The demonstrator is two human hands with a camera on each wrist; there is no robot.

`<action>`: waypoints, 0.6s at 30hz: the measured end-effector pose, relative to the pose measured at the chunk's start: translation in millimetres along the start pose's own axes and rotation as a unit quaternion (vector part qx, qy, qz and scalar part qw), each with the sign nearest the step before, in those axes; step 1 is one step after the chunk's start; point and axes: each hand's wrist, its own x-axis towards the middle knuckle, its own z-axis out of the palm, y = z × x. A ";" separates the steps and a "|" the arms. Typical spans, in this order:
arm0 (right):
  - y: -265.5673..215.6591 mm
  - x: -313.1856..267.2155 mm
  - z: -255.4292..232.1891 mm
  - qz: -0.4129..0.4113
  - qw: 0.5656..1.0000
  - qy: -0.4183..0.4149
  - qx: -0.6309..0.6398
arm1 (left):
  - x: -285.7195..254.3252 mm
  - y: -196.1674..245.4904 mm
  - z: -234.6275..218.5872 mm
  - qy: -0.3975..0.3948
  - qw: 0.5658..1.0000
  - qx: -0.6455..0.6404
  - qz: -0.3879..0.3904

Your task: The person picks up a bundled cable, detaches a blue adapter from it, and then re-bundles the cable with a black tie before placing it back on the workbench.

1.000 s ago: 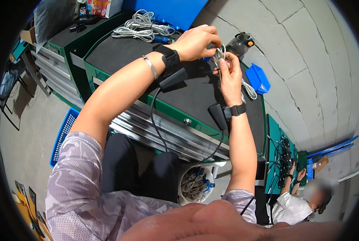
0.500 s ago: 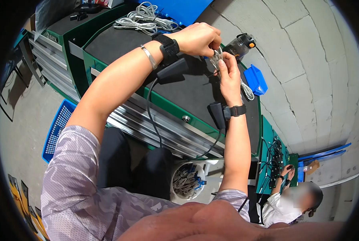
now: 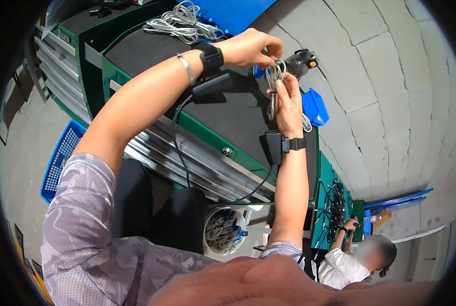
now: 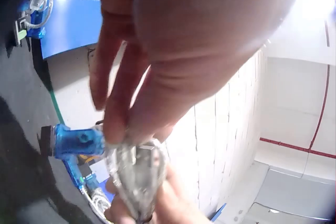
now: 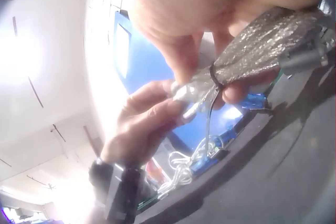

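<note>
A bundle of clear-sheathed grey cable [image 3: 272, 99] is held up over the dark worktop. My right hand [image 3: 289, 109] grips its middle between thumb and fingers. At the looped upper end, the fingertips of my left hand [image 3: 251, 48] pinch the coils. In the right wrist view, a thin dark tie [image 5: 216, 77] cinches the bundle [image 5: 268, 40] beside my right fingers, its tail hanging down. A blue connector [image 4: 81, 142] shows left of the loops [image 4: 137, 176] in the left wrist view.
Coiled cables [image 3: 179, 24] lie at the worktop's far left. A bottle [image 3: 302, 61] and blue bin [image 3: 314, 107] stand beyond my right hand. A bucket of cables [image 3: 223, 234] is below. Another person [image 3: 342, 265] sits at the lower right.
The bundle hangs more upright, with more of its length visible below my right fingers. My left fingers have loosened slightly at the loops. The head view has shifted.
</note>
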 end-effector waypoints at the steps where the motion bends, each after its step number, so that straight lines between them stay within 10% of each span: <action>1: -1.6 -0.5 3.8 -0.004 1.000 0.022 0.005 | -0.2 3.9 2.1 0.016 0.996 -0.066 -0.056; 4: 1.8 0.4 3.8 -0.048 0.998 0.034 -0.007 | -1.4 15.4 4.7 -0.008 0.974 -0.158 -0.162; 18: 3.1 0.1 4.1 -0.103 0.982 0.075 -0.137 | -6.0 7.8 19.9 0.021 0.965 -0.186 -0.186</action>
